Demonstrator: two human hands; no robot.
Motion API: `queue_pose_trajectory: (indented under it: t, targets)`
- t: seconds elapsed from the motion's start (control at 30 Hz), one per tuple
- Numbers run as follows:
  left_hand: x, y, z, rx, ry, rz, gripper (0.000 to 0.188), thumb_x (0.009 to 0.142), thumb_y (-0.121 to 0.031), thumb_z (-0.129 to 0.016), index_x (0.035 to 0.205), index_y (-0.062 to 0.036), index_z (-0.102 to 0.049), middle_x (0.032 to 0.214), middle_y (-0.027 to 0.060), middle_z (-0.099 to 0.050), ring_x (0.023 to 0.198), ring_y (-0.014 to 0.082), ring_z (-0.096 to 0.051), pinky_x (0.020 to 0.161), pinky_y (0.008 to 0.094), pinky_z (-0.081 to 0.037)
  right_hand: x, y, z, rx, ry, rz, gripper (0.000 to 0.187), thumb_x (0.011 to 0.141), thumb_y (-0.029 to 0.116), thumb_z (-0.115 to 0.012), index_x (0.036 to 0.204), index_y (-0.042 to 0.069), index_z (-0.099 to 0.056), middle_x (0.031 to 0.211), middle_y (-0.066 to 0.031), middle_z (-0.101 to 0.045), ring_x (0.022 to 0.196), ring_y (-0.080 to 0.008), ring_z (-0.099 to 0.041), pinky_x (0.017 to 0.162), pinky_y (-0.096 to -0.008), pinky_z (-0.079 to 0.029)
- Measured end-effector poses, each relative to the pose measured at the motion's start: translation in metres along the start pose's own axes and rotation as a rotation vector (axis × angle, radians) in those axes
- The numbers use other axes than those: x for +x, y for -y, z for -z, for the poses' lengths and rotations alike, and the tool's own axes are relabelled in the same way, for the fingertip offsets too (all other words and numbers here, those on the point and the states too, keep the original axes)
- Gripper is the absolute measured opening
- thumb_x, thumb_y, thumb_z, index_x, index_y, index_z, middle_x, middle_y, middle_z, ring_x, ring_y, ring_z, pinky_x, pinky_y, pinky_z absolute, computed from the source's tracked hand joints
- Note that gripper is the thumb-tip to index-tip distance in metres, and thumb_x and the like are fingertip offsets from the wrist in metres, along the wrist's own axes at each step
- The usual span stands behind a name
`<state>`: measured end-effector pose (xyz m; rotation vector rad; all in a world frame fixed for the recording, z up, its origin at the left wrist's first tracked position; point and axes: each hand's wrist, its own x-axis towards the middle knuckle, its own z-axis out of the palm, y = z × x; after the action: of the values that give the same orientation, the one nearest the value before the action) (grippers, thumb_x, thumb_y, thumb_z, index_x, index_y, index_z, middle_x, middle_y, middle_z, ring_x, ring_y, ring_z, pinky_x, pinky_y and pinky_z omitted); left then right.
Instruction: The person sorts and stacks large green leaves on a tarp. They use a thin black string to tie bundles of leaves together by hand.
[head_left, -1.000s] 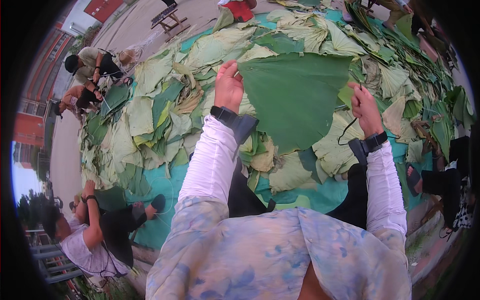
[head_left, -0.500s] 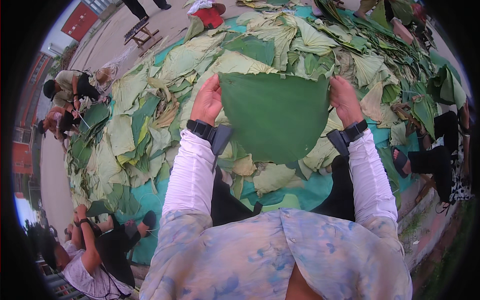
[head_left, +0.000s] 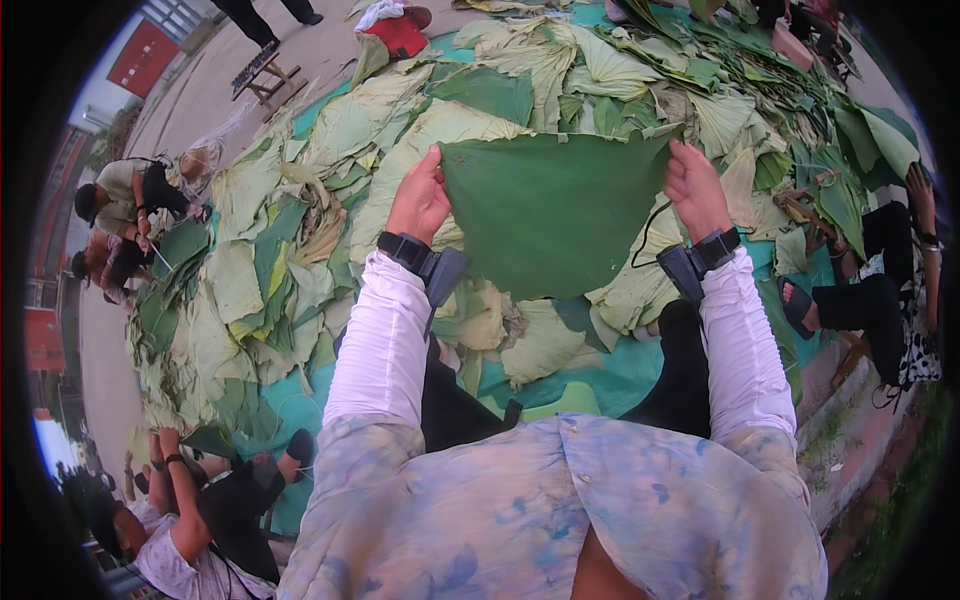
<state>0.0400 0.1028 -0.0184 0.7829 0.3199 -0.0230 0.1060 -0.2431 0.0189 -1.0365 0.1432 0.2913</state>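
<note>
Left hand and right hand gripping green leaf, leaf pile, teal sheet

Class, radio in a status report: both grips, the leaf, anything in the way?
Left grip, right grip: each pinching an upper corner. Green lotus leaf: spread between them. Heaped lotus leaves behind; nothing seen blocking.

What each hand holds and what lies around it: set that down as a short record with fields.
left hand: grips the upper left corner of a green leaf
right hand: grips its upper right corner
leaf state: spread between both hands, upper edge nearly straight, lower edge rounded
dark cord: loops beside the right hand; whether held, cannot tell
leaf pile: pale and darker green leaves, overlapping
teal sheet: beneath the pile
seated person: lower left, beside the sheet
</note>
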Motion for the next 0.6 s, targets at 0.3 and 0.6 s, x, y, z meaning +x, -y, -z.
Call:
queue_pose_trajectory:
  t: [0.3,0.6]
  targets:
    - [-0.016,-0.004,-0.015,0.196,0.199,0.076,0.015,0.087,-0.016,-0.050,0.093,-0.0031,-0.053,0.087,0.0058,-0.061,0.076,0.0143,-0.059,0.069,0.0281,-0.050,0.004,-0.006,0.002,-0.021,-0.035,0.019,0.015,0.083,0.014,-0.053,0.074,0.014,-0.042,0.053,0.0055,-0.037,0.036,-0.0039,-0.023,0.033,-0.0205,-0.015]
    - [0.001,-0.026,0.012,-0.062,-0.179,-0.050,0.021,0.088,-0.019,-0.049,0.099,-0.0008,-0.052,0.096,0.0105,-0.059,0.084,0.0228,-0.057,0.076,0.0351,-0.047,0.001,-0.005,0.005,-0.124,-0.010,0.005,0.011,0.083,0.019,-0.057,0.079,0.012,-0.049,0.055,0.0054,-0.041,0.036,-0.0023,-0.024,0.033,-0.0195,-0.015]
